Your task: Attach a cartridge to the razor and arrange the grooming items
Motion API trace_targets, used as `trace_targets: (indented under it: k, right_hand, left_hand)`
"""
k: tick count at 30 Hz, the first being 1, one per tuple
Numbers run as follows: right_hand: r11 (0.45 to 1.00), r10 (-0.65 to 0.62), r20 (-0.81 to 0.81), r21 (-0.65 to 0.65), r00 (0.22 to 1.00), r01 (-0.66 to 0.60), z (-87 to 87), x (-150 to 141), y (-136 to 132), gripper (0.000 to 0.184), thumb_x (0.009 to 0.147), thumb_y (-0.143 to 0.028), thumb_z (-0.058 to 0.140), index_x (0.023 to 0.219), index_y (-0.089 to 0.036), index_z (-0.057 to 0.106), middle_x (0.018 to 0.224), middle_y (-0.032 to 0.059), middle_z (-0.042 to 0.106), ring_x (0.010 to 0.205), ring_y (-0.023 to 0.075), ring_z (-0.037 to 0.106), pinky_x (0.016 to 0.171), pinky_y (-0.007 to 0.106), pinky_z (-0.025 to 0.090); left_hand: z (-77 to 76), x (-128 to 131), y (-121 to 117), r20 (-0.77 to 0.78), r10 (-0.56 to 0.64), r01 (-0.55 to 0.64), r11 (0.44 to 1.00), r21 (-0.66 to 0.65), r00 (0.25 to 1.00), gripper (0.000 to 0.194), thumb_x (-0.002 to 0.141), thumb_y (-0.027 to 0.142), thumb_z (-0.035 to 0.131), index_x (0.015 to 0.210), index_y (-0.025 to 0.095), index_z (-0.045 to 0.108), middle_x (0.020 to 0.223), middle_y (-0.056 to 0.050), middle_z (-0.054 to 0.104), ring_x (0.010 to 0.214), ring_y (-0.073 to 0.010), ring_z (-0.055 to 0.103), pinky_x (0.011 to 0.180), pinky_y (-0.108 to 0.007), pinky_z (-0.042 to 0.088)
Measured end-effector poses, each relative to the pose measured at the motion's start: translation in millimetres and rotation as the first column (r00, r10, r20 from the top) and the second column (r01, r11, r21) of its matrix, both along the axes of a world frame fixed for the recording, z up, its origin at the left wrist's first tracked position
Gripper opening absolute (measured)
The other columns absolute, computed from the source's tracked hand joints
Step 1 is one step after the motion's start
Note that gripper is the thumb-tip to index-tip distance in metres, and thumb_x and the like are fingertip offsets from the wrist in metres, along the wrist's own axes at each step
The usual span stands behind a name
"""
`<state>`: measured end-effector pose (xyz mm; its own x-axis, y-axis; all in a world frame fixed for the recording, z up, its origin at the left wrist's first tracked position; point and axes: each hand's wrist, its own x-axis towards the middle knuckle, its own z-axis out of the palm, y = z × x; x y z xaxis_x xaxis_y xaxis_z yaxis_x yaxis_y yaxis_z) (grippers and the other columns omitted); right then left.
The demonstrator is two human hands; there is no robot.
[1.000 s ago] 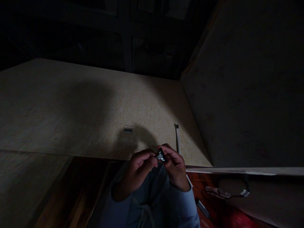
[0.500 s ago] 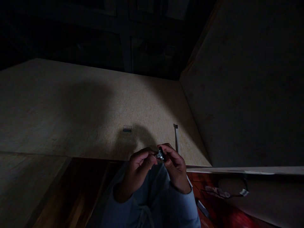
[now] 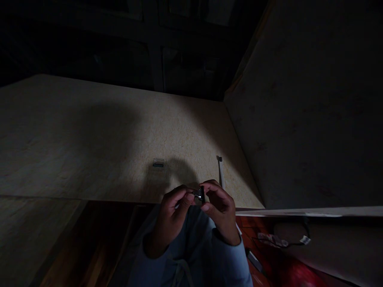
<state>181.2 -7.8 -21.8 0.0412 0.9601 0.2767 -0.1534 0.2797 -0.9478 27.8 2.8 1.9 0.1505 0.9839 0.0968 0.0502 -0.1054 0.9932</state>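
Both my hands meet at the near edge of a pale tabletop (image 3: 89, 135) in dim light. My left hand (image 3: 172, 213) and my right hand (image 3: 220, 209) are closed, fingertips pinching a small shiny metal-and-black part (image 3: 199, 195) between them. On the tabletop beyond them lies a small dark rectangular piece (image 3: 158, 163). A thin white stick with a dark tip (image 3: 221, 173) lies just past my right hand. Light blue sleeves cover both wrists.
A pale panel (image 3: 299, 119) rises along the table's right side. Below right, on a red floor, lie a cable with a white tag (image 3: 305, 240) and a patterned scrap (image 3: 271, 239). Dark cabinets stand behind the table. Wooden floor shows lower left.
My hands have shifted slightly and turned the small part; my right fingers now arch higher over it. The view has drifted a little to the right.
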Motion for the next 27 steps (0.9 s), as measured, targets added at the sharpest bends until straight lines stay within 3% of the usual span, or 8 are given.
trace_targets:
  k: [12, 20, 27]
  right_hand:
    - [0.998, -0.060, 0.017, 0.021, 0.998, 0.060, -2.1, 1.3, 1.4, 0.030, 0.080, -0.039, 0.081, 0.106, -0.024, 0.076, 0.087, 0.0046, 0.064, 0.082, 0.0206, 0.059, 0.074, 0.033, 0.050]
    - [0.998, -0.065, -0.012, 0.013, 0.998, 0.065, -0.8, -2.4, 0.3, 0.032, 0.082, -0.041, 0.080, 0.110, -0.027, 0.077, 0.089, 0.0042, 0.063, 0.082, 0.0201, 0.060, 0.075, 0.032, 0.051]
    - [0.999, -0.048, -0.031, -0.007, 0.998, 0.048, -1.7, -2.3, 0.5, 0.032, 0.082, -0.039, 0.079, 0.111, -0.027, 0.077, 0.090, 0.0043, 0.064, 0.083, 0.0201, 0.061, 0.075, 0.032, 0.052]
  left_hand:
    - [-2.5, 5.3, -2.4, 0.004, 0.018, -0.018, 1.000, -0.022, 1.000, 0.046, 0.093, 0.059, 0.056, 0.087, 0.018, 0.076, 0.083, -0.008, 0.074, 0.074, -0.0186, 0.065, 0.065, -0.025, 0.050]
    - [-1.4, 2.4, -1.6, -0.016, 0.005, -0.005, 1.000, -0.019, 1.000, 0.051, 0.093, 0.061, 0.053, 0.074, 0.018, 0.071, 0.067, -0.003, 0.067, 0.064, -0.0156, 0.060, 0.063, -0.024, 0.048]
    - [-4.1, 6.8, -3.6, 0.060, 0.028, -0.026, 0.999, -0.043, 0.998, 0.039, 0.093, 0.053, 0.060, 0.087, 0.018, 0.075, 0.087, -0.008, 0.077, 0.082, -0.0206, 0.070, 0.076, -0.027, 0.053]
